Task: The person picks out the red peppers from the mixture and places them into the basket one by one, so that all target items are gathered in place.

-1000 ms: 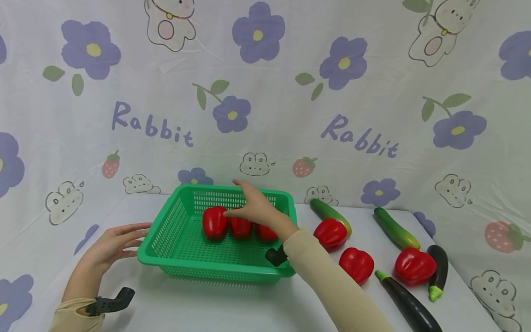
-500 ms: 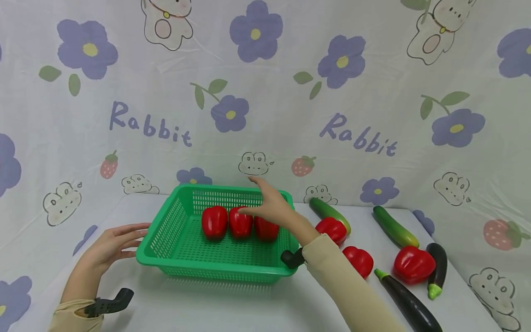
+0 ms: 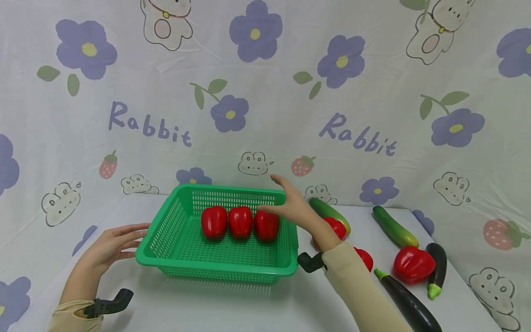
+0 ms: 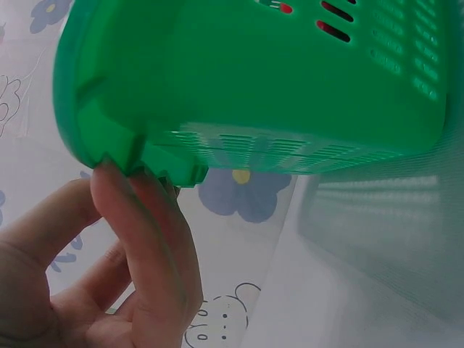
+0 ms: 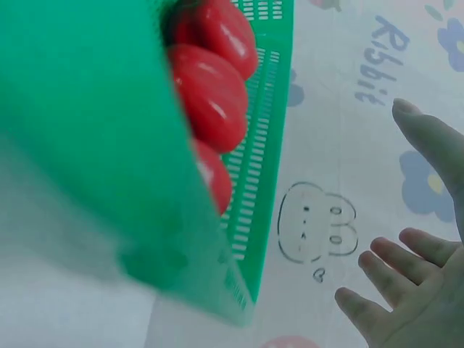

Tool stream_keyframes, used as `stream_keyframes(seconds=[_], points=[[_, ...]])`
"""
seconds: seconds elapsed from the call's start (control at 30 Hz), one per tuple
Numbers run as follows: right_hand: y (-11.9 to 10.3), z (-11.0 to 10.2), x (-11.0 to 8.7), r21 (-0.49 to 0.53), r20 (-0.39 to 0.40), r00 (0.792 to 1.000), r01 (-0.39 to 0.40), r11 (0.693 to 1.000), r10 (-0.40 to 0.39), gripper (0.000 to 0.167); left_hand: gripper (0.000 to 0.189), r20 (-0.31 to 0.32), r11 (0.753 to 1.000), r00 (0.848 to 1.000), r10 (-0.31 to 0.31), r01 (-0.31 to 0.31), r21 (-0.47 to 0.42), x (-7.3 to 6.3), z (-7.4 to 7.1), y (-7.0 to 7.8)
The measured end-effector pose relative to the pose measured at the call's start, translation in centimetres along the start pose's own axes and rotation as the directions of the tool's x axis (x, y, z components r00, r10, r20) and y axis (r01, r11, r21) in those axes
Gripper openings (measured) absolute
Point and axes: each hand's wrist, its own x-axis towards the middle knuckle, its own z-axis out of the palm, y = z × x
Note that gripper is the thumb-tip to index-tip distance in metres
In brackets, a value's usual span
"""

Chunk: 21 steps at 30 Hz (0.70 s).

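A green plastic basket [image 3: 215, 266] stands on the white table. Three red bell peppers, a left one [image 3: 214, 223], a middle one [image 3: 240, 222] and a right one [image 3: 267, 227], sit in a row inside it. The fingertips of my left hand [image 3: 109, 244] touch the basket's left rim; up close, the left wrist view shows the fingers [image 4: 145, 239] against the rim's corner. My right hand [image 3: 296, 206] hovers over the basket's right end, holding nothing. Its thumb and fingers are spread apart in the right wrist view.
Right of the basket lie a cucumber [image 3: 318, 206], a second cucumber [image 3: 394, 228], several more red bell peppers [image 3: 414, 265], an eggplant [image 3: 408, 302] and another eggplant [image 3: 437, 272]. My right forearm [image 3: 361, 286] partly covers two of those peppers. A patterned cloth [image 3: 274, 115] hangs behind the table.
My right hand has moved rightward from above the middle of the basket to its right edge, uncovering the middle and right peppers. The left hand stays at the rim.
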Motion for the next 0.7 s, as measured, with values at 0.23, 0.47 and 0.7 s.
stream_keyframes(seconds=[0.23, 0.47, 0.7], points=[[0.9, -1.4, -1.4, 0.011, -0.017, 0.998, -0.053, 0.999, 0.053, 0.093, 0.045, -0.006, 1.000, 1.000, 0.002, -0.002, -0.002, -0.2, -0.1, 0.2], [2.7, -2.5, -2.5, -0.003, -0.054, 0.995, -0.080, 0.997, 0.080, 0.096, 0.044, -0.005, 1.000, 1.000, 0.003, -0.003, 0.002, -0.1, 0.0, 0.1], [4.7, -3.5, -3.6, -0.001, -0.066, 0.990, -0.126, 0.992, 0.126, 0.097, 0.045, 0.003, 1.000, 1.000, 0.007, -0.007, 0.005, -0.1, 0.0, 0.1]])
